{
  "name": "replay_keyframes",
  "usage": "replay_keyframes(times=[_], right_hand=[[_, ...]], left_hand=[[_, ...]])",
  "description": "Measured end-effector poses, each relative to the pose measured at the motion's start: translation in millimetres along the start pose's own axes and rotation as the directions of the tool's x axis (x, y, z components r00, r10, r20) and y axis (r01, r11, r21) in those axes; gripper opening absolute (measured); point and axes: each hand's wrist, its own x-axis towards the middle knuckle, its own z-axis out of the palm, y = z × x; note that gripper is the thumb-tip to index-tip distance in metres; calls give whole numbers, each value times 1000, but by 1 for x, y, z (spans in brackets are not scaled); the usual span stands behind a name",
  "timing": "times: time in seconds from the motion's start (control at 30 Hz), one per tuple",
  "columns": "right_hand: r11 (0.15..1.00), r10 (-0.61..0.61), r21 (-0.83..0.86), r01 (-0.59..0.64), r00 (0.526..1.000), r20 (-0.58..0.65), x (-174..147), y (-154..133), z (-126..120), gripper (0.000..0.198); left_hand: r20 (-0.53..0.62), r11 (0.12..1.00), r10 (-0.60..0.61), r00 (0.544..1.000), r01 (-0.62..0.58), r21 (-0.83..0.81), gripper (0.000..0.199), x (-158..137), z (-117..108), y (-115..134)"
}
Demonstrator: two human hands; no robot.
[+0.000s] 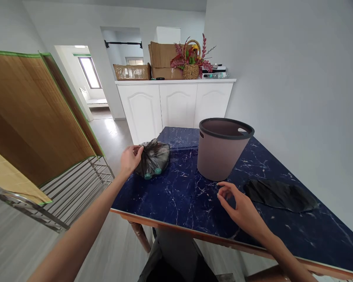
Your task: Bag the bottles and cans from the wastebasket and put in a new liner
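At the left side of the blue marble-patterned table (176,192) rests a filled black plastic garbage bag (155,157), its top gathered in a bunch. Greenish round shapes show through its thin film. My left hand (130,158) is closed on the bag's left upper part, thumb and fingers pinched together. A pinkish-brown trash bin (219,158) with a dark rim stands upright on the table. Just in front of its base hovers my right hand (238,205), fingers curved and apart from the thumb, holding nothing. A flattened, folded black plastic bag (282,194) lies to its right.
A white cabinet (179,105) at the back bears cardboard boxes (164,58) and a wicker basket of flowers (191,71). On the left, a metal rack (76,192) holds bamboo mats (35,113). A grey wall (296,98) borders the table's right side.
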Motion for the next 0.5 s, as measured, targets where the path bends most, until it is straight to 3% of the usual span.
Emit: replay_keyframes(times=[0.13,0.2,0.33,0.43,0.5], right_hand=[[992,-89,-98,75,985,-145,1,-1,-19,27],[974,-168,-189,122,953,-250,10,-10,-35,28],[911,-311,-377,168,881,-356,47,-35,-74,42],[864,-333,-480,149,886,-324,81,-43,-93,53],[841,-324,-523,142,905,-276,100,-38,-98,53]], left_hand=[[-130,999,17,991,-22,-35,39,-37,-23,3],[-121,996,44,992,-53,-71,38,-65,-30,8],[140,977,133,981,-107,-183,34,-123,-32,21],[381,956,175,908,-64,-286,40,-147,-25,30],[481,943,187,857,-19,-333,44,-153,-21,32]])
